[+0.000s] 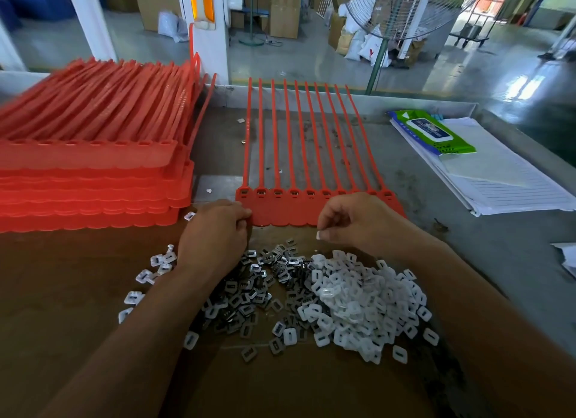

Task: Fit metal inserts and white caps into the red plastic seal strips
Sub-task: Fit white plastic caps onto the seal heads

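At the far left a stack of red seal strips (pixel 93 174) lay on the counter (pixel 486 255), well apart from the work. My left hand (pixel 215 230) was curled over the near left corner of the working sheet of strips (pixel 280 208), gripping its edge between thumb and fingers. That sheet lay flat, its long tails running straight away from me and its row of sockets (pixel 277 193) running left to right, just beyond both hands.

Nearer me, between my forearms, lay the grey metal inserts (pixel 249 293) and, touching them on the right, the heap of white caps (pixel 358 296). My right hand (pixel 352 221) hung above the near edge of the sheet, thumb and forefinger pinching a small white piece (pixel 319 235); I took it for a cap, though it was too small to be sure.

I judged the next move turned on this: the open sockets lay forward and left of those fingertips, and the right hand was the free one.

The right hand hid two or three sockets. Whether the visible ones already held inserts I could not tell. Lined papers (pixel 505 183) and a wipes pack (pixel 433 132) lay at the right.
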Motion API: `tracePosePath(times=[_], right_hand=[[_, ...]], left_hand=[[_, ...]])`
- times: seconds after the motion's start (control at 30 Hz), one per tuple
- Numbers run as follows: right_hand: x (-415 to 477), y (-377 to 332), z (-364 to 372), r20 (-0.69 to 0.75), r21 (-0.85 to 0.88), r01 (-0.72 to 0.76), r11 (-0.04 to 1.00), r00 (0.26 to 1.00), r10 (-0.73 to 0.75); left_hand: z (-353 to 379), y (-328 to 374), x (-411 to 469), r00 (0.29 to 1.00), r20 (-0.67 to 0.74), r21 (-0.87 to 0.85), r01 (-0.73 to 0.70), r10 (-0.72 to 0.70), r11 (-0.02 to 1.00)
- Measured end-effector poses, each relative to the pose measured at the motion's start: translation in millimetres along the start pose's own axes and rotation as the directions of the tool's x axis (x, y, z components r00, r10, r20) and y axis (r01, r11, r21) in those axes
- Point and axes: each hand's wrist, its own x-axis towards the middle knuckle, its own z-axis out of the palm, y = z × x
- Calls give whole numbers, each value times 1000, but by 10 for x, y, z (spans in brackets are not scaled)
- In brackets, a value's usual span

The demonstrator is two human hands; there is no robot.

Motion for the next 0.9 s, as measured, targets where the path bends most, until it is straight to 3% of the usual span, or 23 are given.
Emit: tracePosePath(times=[0.6,0.9], right_hand=[[908,-271,338,-197,23,-14,1000,980,18],[1186,-317,526,-164,-6,-88,996,983,85]], left_hand=[[-22,3,-11,1000,10,-15,-20,20,1000],[-39,18,-15,998,3,-18,-60,60,998]])
